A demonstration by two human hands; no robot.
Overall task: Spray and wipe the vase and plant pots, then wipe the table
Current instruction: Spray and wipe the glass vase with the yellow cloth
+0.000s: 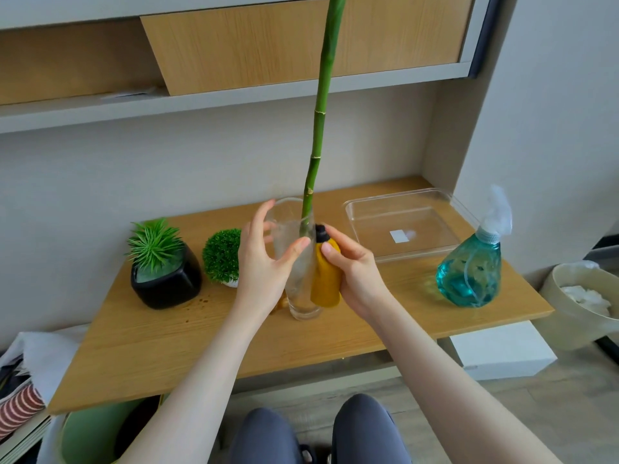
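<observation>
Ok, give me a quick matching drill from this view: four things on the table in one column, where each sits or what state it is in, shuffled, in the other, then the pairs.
Things:
1. glass vase
2. yellow spray bottle
3. teal spray bottle
4. black pot

Places or states:
A. stands alone near the table's right edge
B. gripped by the right hand
C. at the left, holds a spiky green plant
D. holds the tall green stalk, the left hand round it

Pairs: 1-D, 2-B, 3-A, 4-C
</observation>
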